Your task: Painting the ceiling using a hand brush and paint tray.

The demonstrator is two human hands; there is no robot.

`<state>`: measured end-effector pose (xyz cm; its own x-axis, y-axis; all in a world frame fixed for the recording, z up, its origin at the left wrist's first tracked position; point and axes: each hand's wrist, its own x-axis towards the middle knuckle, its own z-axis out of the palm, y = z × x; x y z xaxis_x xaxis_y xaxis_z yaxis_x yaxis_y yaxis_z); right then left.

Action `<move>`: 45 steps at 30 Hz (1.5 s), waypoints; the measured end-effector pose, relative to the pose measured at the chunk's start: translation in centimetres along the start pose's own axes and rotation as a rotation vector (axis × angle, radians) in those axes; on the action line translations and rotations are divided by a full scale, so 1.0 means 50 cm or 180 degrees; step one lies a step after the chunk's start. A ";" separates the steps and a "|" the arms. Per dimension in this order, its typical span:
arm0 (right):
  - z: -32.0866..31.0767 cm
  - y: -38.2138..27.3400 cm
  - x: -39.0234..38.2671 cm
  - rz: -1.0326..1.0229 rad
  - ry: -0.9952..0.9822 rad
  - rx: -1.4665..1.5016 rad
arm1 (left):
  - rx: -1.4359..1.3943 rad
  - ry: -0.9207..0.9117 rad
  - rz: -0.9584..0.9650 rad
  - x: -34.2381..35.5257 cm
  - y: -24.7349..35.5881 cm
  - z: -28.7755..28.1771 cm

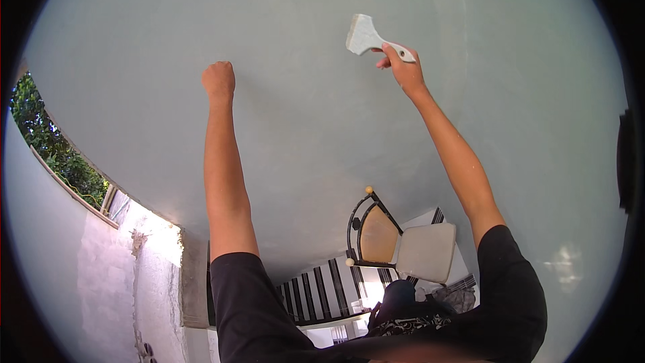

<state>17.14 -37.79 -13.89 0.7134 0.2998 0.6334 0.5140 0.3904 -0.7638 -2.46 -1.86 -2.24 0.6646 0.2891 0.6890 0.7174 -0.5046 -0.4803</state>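
Note:
A wide flat paintbrush (363, 35) with a white handle and a pale, coated head is in my right hand (407, 72). The fingers are closed round the handle, near its holed end, and the bristle edge points left. Behind it spreads a smooth pale grey-green wall (302, 128). Up against this wall, further left, my left hand (220, 81) is closed in a fist with nothing showing in it. Whether its knuckles touch the surface is hard to tell. Both arms are raised and stretched forward.
Below, between my arms, stands a chair (426, 252) with a pale seat and tan back on a black-and-white striped floor (322, 289). An opening at the left shows green leaves (54, 141). A rough whitish wall (107, 275) lies beneath that opening.

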 end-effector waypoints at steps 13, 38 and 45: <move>-0.097 0.127 -0.204 0.1403 0.0020 0.0356 | 0.0053 0.0194 -0.0088 -0.001 -0.009 0.024; -0.366 0.496 -1.181 0.4491 0.2793 0.0407 | 0.1458 0.0378 0.0259 -0.004 0.023 0.014; -0.327 0.499 -1.253 0.4345 0.2646 0.0454 | 0.1520 0.0183 0.0317 -0.010 0.046 0.014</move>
<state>-6.93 -61.07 -74.64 0.6527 -0.0398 -0.7566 -0.7066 0.3284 -0.6268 -0.99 -2.62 -4.07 0.7318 0.2063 0.6495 0.6756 -0.0942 -0.7312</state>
